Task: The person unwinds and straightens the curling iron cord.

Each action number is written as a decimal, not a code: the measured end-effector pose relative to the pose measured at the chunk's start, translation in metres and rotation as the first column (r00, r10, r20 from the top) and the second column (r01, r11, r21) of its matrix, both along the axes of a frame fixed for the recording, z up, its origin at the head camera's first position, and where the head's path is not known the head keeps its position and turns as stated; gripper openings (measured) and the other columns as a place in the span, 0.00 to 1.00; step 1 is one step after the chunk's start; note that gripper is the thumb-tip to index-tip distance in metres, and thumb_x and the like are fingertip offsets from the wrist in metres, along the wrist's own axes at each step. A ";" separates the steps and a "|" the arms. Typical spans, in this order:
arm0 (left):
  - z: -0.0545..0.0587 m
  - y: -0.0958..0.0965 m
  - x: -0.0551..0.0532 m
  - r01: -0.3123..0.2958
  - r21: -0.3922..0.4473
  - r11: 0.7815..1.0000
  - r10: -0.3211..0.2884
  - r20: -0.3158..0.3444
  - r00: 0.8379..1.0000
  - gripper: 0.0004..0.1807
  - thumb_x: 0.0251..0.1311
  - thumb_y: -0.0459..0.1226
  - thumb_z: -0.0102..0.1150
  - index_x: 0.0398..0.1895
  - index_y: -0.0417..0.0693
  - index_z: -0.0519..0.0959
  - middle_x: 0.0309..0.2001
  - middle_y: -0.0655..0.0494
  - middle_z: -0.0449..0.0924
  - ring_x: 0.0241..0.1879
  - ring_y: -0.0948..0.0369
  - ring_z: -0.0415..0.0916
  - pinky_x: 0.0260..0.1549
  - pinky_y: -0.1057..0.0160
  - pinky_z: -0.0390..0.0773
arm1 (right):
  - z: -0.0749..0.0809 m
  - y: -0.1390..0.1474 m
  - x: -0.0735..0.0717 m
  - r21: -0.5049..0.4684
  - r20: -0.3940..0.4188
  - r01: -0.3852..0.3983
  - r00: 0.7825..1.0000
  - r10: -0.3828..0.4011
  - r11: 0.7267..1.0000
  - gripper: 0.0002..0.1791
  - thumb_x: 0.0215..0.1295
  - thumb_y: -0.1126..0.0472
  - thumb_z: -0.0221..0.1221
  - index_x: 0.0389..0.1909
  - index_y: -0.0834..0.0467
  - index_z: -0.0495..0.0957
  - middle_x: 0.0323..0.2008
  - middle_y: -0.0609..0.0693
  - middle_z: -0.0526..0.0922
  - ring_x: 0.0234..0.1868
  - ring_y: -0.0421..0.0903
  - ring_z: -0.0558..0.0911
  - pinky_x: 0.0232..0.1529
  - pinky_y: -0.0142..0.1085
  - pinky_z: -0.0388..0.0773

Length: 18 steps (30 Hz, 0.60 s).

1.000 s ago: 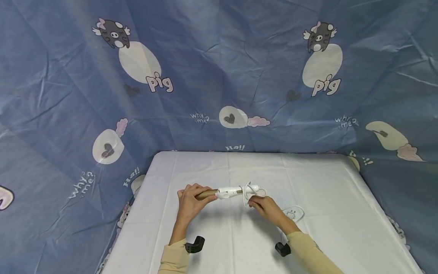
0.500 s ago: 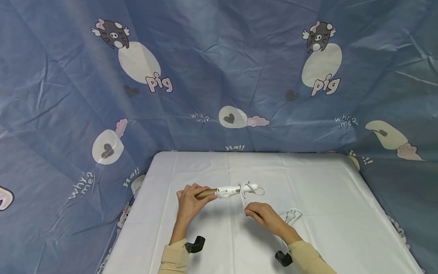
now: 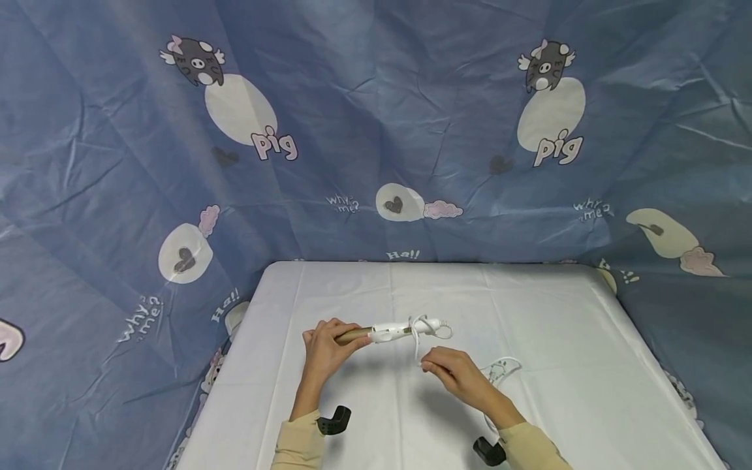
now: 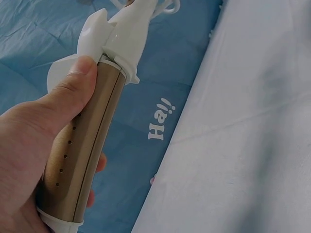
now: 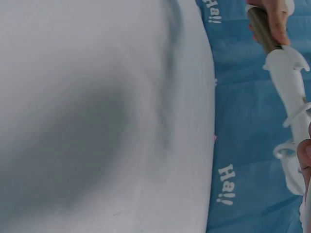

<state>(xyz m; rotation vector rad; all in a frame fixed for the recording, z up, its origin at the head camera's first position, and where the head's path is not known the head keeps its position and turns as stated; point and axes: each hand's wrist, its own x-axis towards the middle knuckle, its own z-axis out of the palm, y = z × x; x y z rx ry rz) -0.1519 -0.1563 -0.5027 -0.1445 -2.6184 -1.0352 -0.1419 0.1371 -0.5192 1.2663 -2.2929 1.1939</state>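
A curling iron (image 3: 388, 332) with a gold barrel and white handle lies level above the white table. My left hand (image 3: 325, 350) grips it by the barrel; the left wrist view has the thumb along the gold barrel (image 4: 92, 131) near the white clamp lever. White cord (image 3: 416, 349) is looped around the handle's right end. One length of it runs down to my right hand (image 3: 459, 376), which pinches it between thumb and curled fingers. In the right wrist view, only fingertips (image 5: 305, 153) of that hand show at the right edge, near the white handle (image 5: 286, 80).
A plug (image 3: 497, 371) and a loop of cord hang or lie just right of my right hand; which, I cannot tell. The white table (image 3: 329, 287) ends at a blue printed curtain (image 3: 352, 143) behind. Black wrist mounts (image 3: 336, 420) stick out from both forearms.
My right hand has moved down from the handle toward me, pulling a length of cord out straight. Over the last half second it barely shifts. My left hand keeps its hold.
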 end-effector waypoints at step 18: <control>-0.001 -0.006 -0.001 0.045 -0.048 0.998 -0.047 -0.043 0.998 0.22 0.39 0.64 0.68 0.36 0.67 0.86 0.30 0.71 0.78 0.31 0.68 0.65 0.40 0.59 0.48 | 0.034 0.009 -0.016 -0.129 -0.138 0.053 0.988 -0.071 0.990 0.12 0.56 0.73 0.62 0.33 0.51 0.79 0.25 0.37 0.72 0.24 0.28 0.65 0.25 0.18 0.63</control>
